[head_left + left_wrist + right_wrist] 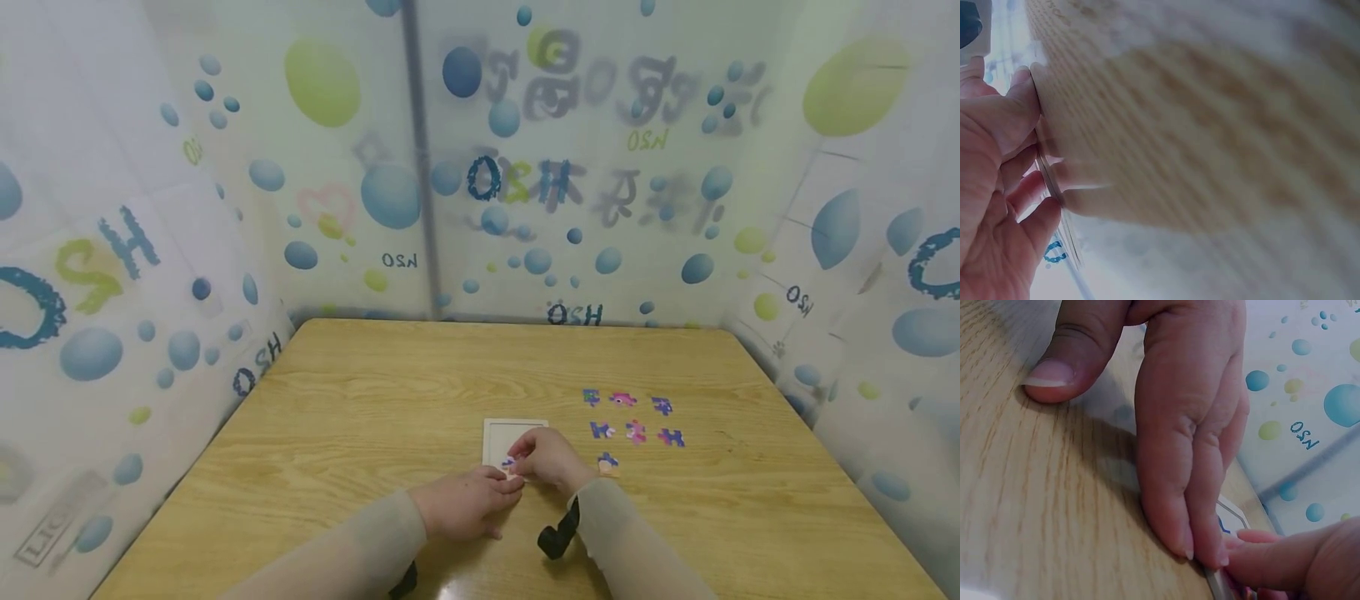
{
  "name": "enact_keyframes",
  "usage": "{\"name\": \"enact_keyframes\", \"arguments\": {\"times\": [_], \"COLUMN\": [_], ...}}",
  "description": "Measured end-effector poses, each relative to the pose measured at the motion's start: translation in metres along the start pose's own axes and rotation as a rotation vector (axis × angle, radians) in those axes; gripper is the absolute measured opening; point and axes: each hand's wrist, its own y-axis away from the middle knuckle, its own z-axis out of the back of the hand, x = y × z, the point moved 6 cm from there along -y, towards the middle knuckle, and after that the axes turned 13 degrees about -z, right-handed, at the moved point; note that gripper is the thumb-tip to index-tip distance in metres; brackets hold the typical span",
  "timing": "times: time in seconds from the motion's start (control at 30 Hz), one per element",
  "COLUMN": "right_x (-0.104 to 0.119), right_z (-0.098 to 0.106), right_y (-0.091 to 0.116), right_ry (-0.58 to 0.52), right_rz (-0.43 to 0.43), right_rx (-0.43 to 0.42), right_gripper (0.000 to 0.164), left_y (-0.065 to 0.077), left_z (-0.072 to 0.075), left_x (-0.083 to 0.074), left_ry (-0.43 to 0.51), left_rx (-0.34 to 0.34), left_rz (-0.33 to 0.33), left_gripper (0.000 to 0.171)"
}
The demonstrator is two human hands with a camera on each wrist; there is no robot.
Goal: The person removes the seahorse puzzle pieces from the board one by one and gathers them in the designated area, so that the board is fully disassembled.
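Note:
A small pale puzzle tray [486, 437] lies on the table, its lower part covered by both hands. My right hand [551, 458] reaches in from the right and pinches a small purple-and-white puzzle piece [507, 462] over the lower part of the tray, fingers hiding much of the piece. My left hand [461, 504] rests at the tray's near edge with its fingers extended. In the right wrist view the left hand [1191, 425] looms large, its fingertips touching the tray's edge beside the right hand [1291, 562].
To the right of the tray, loose purple and pink puzzle pieces, such as a pink one [636, 432], lie in rough rows. A purple-and-orange piece [608, 465] lies nearest the right forearm. The wooden table [360, 400] is enclosed by patterned curtains [337, 208].

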Motion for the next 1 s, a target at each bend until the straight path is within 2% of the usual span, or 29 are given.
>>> {"name": "enact_keyframes", "arguments": {"times": [0.3, 0.53, 0.73, 1.0], "right_x": [-0.0019, -0.003, -0.0039, -0.0069], "right_z": [0.001, 0.0024, 0.0051, 0.0091], "right_y": [-0.0041, -0.0041, -0.0033, -0.0022], "right_ry": [0.016, -0.021, -0.096, -0.076], "right_rz": [0.013, -0.025, -0.035, -0.006], "right_rx": [-0.004, 0.006, 0.037, 0.075], "right_gripper": [0.016, 0.015, 0.016, 0.016], "left_y": [-0.0003, 0.0003, 0.0009, 0.0012], "left_z": [-0.0018, -0.0024, -0.0022, -0.0035], "left_x": [0.0024, 0.0029, 0.0034, 0.0038], "left_ry": [0.074, 0.094, 0.095, 0.116], "left_rx": [0.011, 0.004, 0.005, 0.012], "left_rz": [0.025, 0.023, 0.034, 0.043], "left_gripper": [0.06, 0.059, 0.058, 0.059]}}
